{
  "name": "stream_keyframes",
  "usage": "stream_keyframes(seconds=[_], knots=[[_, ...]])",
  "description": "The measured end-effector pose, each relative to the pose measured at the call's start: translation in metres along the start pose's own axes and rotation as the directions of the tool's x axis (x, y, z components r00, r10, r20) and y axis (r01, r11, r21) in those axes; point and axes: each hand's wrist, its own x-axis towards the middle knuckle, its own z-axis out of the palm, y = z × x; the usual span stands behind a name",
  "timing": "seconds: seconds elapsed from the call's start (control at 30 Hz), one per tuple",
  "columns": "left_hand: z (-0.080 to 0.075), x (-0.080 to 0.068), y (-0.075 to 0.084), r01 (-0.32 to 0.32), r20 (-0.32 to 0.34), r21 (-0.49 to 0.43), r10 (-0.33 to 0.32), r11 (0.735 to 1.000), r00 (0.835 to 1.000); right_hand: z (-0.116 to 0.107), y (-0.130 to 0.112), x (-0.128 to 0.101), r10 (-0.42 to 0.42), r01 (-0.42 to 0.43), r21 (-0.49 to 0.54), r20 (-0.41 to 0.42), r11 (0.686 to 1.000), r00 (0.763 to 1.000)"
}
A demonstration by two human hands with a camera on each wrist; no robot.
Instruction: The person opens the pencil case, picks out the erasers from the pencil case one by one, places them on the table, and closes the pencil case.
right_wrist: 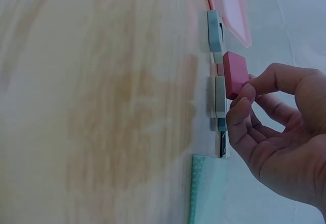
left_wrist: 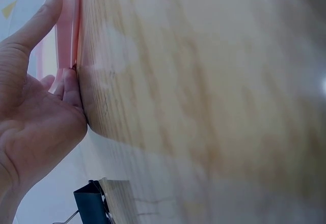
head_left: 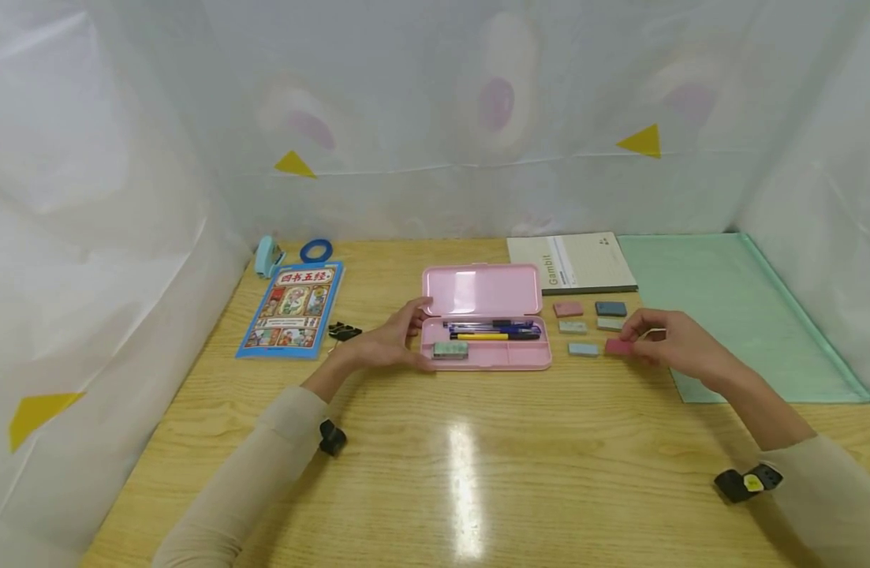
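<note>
Six small erasers lie on the desk (head_left: pixel 477 473) in the head view, just right of the open pink pencil case (head_left: pixel 486 315) at the desk's middle; your right hand (head_left: pixel 665 339) pinches the pink eraser (head_left: pixel 619 346) at the group's near right corner. Your left hand (head_left: pixel 392 339) rests with straight fingers against the case's left end. Pens and one eraser lie inside the case. A Gambit notebook (head_left: pixel 573 263) and a green mat (head_left: pixel 733 308) sit toward the far right corner; a picture book (head_left: pixel 293 309), binder clips (head_left: pixel 345 330), a tape roll (head_left: pixel 315 251) and a stapler (head_left: pixel 267 255) sit by the left edge.

From the left wrist, your left hand (left_wrist: pixel 35 112) lies flat against the pencil case (left_wrist: pixel 69 25), a binder clip (left_wrist: pixel 91 201) behind it.

From the right wrist, thumb and forefinger of your right hand (right_wrist: pixel 275 127) grip the pink eraser (right_wrist: pixel 235 74), with the other erasers (right_wrist: pixel 215 30) close alongside it.
</note>
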Motion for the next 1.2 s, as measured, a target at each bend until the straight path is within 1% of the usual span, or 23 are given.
stream_keyframes(seconds=[0.2,0.37,0.47,0.57,0.67,0.8,0.93,1.07,1.2], knots=[[0.000,0.000,0.001,-0.001,0.000,0.010,0.001,1.000,1.000,-0.001,0.005,0.005,0.008,-0.008,-0.003,0.036,1.000,0.999],[0.001,0.001,0.000,0.007,0.002,0.022,-0.007,1.000,1.000,0.000,0.010,0.008,0.006,-0.007,0.027,0.048,1.000,0.999],[0.001,0.001,-0.001,0.006,0.001,0.025,-0.006,1.000,1.000,0.000,0.011,0.009,-0.001,-0.001,0.033,0.045,0.999,0.999],[0.001,0.001,-0.001,0.005,-0.006,0.026,-0.005,1.000,1.000,0.000,0.011,0.009,-0.014,0.013,0.023,0.035,1.000,0.999],[0.000,0.001,0.000,0.007,-0.010,0.026,-0.007,1.000,1.000,-0.001,0.008,0.009,-0.010,0.010,0.011,0.021,1.000,1.000],[0.000,0.000,0.003,0.013,-0.008,0.029,-0.013,1.000,1.000,-0.002,0.001,0.008,0.000,0.000,0.011,-0.005,1.000,1.000],[-0.001,0.000,0.004,0.016,-0.006,0.025,-0.016,1.000,1.000,0.001,-0.010,0.012,-0.039,0.040,0.038,-0.003,0.998,0.999],[-0.001,0.000,0.004,0.015,-0.011,0.017,-0.014,1.000,1.000,0.013,-0.027,0.020,-0.092,0.090,0.101,0.014,0.991,0.996],[0.001,0.001,0.002,0.015,-0.013,0.022,-0.015,1.000,1.000,0.032,-0.045,0.032,-0.133,0.124,0.161,0.044,0.979,0.990]])
